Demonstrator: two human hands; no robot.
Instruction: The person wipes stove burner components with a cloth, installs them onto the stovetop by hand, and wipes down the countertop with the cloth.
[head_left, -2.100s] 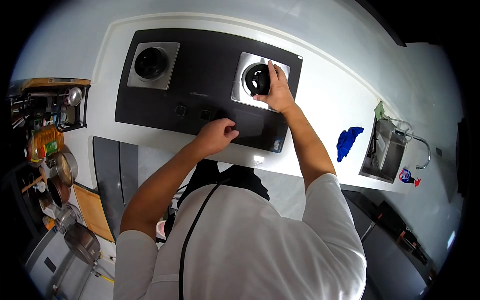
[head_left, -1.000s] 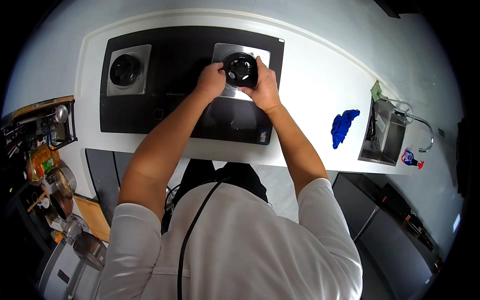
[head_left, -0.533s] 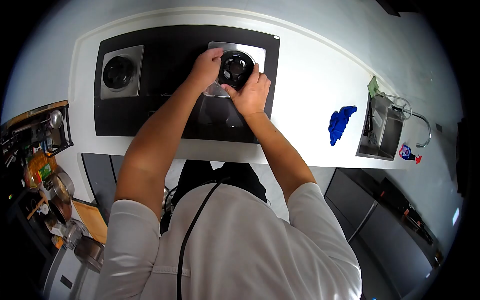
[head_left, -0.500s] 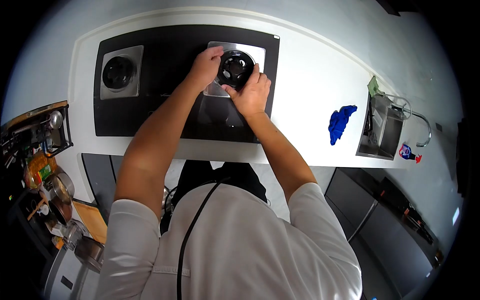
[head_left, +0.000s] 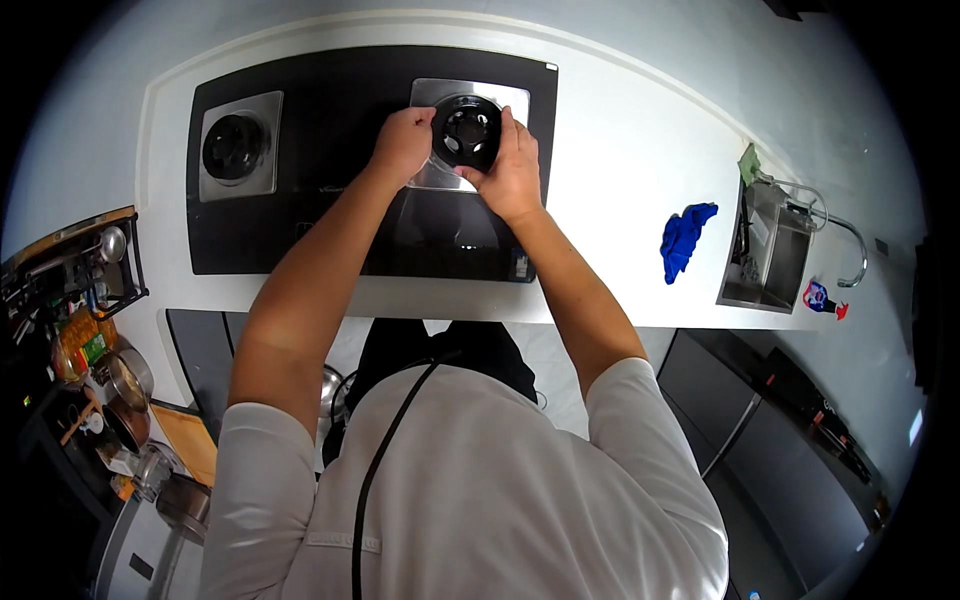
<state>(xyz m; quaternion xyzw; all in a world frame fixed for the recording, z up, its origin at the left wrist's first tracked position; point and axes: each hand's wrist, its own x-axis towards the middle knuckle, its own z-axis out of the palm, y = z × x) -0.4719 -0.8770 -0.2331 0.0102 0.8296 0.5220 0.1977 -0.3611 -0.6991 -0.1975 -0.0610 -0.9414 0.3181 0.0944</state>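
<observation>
A round black burner piece [head_left: 468,133] sits over the square metal plate [head_left: 425,178] on the right side of the dark cooktop [head_left: 335,90]. My right hand [head_left: 512,170] grips its right edge, thumb at the lower rim and fingers along the upper right. At its left edge is my left hand [head_left: 405,145], fingers curled together with the fingertips touching the rim. The second burner [head_left: 234,147], also black and round, lies on its own metal plate at the left, with neither hand on it.
White counter [head_left: 610,190] surrounds the cooktop. A blue cloth [head_left: 686,242] lies right of it, near the metal sink [head_left: 778,262] with a faucet. Beside the sink is a spray bottle [head_left: 822,300]. Pots [head_left: 128,378] and a rack [head_left: 120,262] stand at the left.
My left hand has come up from the cooktop's front to the right burner's left edge. My right hand has stayed at that burner, shifting slightly. The camera view has shifted.
</observation>
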